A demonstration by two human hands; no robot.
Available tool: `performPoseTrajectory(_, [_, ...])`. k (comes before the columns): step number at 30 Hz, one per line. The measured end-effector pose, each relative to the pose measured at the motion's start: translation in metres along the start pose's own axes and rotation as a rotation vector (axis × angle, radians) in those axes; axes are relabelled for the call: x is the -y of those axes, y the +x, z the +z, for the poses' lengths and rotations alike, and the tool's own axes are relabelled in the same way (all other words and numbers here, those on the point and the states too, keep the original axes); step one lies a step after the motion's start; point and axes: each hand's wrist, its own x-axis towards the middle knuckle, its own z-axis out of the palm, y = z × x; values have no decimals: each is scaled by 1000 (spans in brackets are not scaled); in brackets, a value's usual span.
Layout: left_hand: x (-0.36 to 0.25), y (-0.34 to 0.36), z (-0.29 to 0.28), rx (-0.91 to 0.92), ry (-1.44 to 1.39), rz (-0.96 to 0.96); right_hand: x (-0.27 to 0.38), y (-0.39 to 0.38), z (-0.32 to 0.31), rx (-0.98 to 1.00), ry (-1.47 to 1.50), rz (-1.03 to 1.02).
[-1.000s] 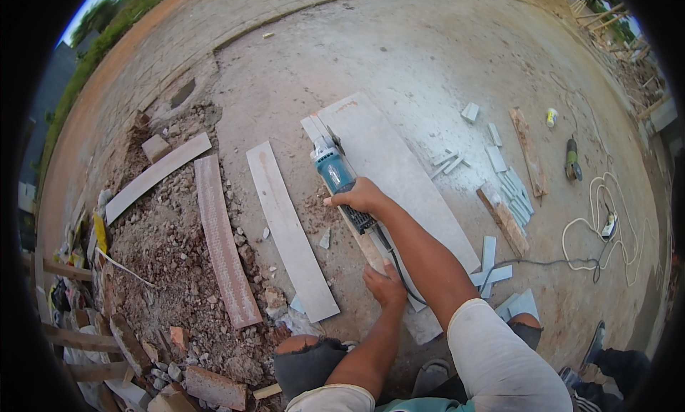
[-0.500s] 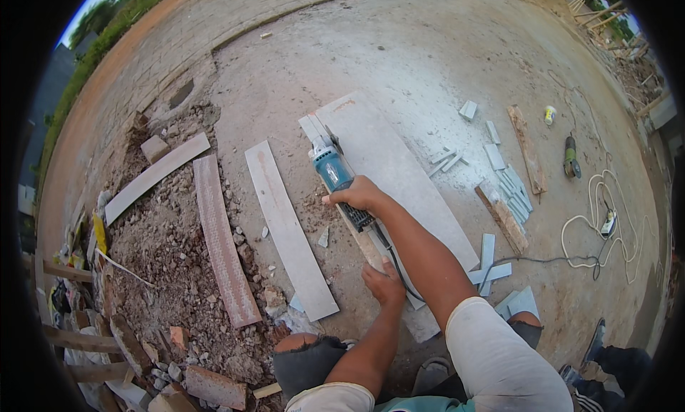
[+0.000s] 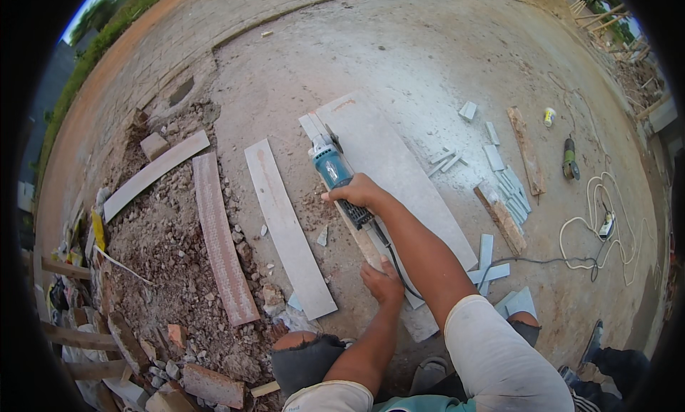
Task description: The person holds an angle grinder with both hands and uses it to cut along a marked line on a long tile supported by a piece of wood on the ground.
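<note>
My right hand [image 3: 360, 192] is wrapped round the body of a blue and black angle grinder [image 3: 333, 171]. The grinder's disc [image 3: 332, 136] stands on edge against a large pale grey tile slab [image 3: 399, 169] on the ground, near its far left corner. Along the slab's left side runs a narrow tile strip [image 3: 360, 242], partly hidden under the grinder. My left hand [image 3: 383, 281] closes on the near part of this strip, its fingers partly hidden. A dark cord leaves the grinder's rear and passes beneath my right forearm.
Cut tile strips [image 3: 285, 226] lie to the left beside rubble [image 3: 157, 248]. To the right are small tile offcuts [image 3: 512, 191], wooden pieces [image 3: 526, 151], a second grinder [image 3: 570, 159] and a coiled white cable [image 3: 564, 241]. Another person's foot [image 3: 592, 341] shows at lower right.
Almost nothing differs. The whole view has shifted very slightly, while both hands and the grinder keep their places on the slab and strip.
</note>
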Motion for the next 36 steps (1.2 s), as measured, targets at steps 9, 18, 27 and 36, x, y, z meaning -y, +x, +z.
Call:
performPoseTrajectory(9, [-2,0,-2,2,-5,-7,2,-3,-1,6,17,5])
performPoseTrajectory(18, [2,1,1,1,17,4,-10,-15,4,-60,-24,-26])
performPoseTrajectory(27, [5,1,3,-27,-1,44,-9,-30,1,-4,-33,-18])
performPoseTrajectory(36, [0,1,-1,5,8,2,-14,-21,3,-39,-47,-30])
